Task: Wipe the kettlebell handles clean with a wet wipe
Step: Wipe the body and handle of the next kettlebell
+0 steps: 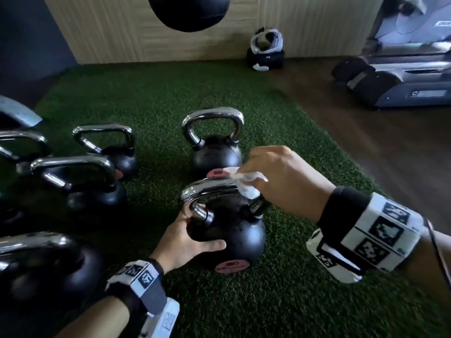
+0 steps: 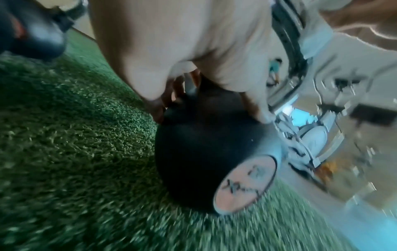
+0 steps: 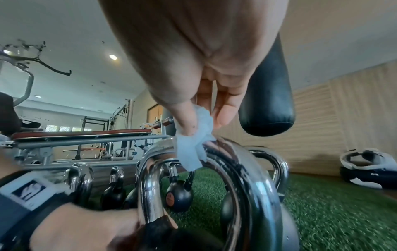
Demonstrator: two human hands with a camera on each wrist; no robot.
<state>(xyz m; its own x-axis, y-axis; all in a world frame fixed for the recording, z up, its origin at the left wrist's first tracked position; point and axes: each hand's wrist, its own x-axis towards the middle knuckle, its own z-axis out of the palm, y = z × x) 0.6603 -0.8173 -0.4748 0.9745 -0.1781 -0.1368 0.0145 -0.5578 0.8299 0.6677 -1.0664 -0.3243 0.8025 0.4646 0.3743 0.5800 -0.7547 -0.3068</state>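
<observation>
A black kettlebell [image 1: 234, 232] with a chrome handle [image 1: 207, 189] and a pink label stands on the green turf in front of me. My left hand [image 1: 192, 237] grips its ball from the left, thumb across the front; the left wrist view has the same ball [image 2: 193, 152] under that palm. My right hand [image 1: 275, 181] pinches a crumpled white wet wipe [image 1: 246, 184] and presses it on the handle's right top corner. Seen from the right wrist, the wipe [image 3: 193, 146] lies between thumb and fingers on the chrome handle [image 3: 236, 169].
A second kettlebell [image 1: 214, 145] stands just behind the held one, and several more [image 1: 83, 176] crowd the left side of the turf [image 1: 292, 289]. A black punching bag [image 1: 190, 11] hangs above. A headset on a dark bag [image 1: 266, 50] sits by the wall, with a treadmill [image 1: 402, 76] at right.
</observation>
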